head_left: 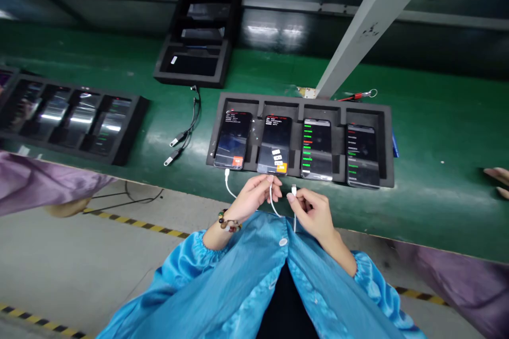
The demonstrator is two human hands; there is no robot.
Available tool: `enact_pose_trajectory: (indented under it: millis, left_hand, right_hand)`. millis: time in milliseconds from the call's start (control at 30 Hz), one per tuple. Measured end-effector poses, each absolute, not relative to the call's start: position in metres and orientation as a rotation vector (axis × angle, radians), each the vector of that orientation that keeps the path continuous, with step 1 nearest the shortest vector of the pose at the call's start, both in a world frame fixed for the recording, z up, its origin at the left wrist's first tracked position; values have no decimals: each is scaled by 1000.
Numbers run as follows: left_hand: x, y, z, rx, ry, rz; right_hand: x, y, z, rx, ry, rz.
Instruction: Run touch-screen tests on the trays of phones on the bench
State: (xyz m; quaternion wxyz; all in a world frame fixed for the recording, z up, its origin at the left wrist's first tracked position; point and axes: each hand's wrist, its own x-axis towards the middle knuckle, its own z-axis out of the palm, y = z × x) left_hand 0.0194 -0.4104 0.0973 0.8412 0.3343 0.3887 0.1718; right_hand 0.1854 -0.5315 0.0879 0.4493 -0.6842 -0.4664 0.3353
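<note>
A black foam tray (296, 103) holds several phones with lit screens. My left hand (256, 193) pinches a white cable (272, 198) at the lower end of the second phone from the left (274, 143); the fingers hide whether its plug is in. My right hand (314, 211) is closed on another white cable, its bare plug (294, 189) pointing up, just below the third phone (317, 148) and apart from it. A white cable (228, 180) meets the lower edge of the leftmost phone (233, 140). On the far right lies the fourth phone (362, 156), untouched.
Two black adapter cables (186, 137) lie left of the tray. Other phone trays stand at the left (131, 132) and back (159, 71). A grey post (353, 32) rises behind. A person's fingers (499, 177) show at the right edge, and purple sleeves on both sides.
</note>
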Motion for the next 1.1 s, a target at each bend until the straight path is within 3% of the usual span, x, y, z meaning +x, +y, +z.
enact_pose_trajectory:
  millis: [167, 333, 467, 767, 967, 1100]
  left_hand:
    - [19, -410, 96, 709, 826, 366]
    - [16, -408, 94, 709, 830, 364]
    - [14, -405, 94, 714, 848, 351]
    - [15, -399, 95, 808, 866, 372]
    - [18, -398, 92, 844, 816, 416]
    - [18, -397, 90, 850, 787, 422]
  right_hand:
    - [223, -560, 90, -1549, -905, 1230]
    - [272, -670, 72, -1343, -536, 1663]
    - [250, -733, 41, -1364, -288, 1577]
    - [202, -729, -26, -1383, -4, 1234]
    - [203, -740, -1, -1208, -98, 1406]
    - [192, -685, 42, -891, -636, 1908]
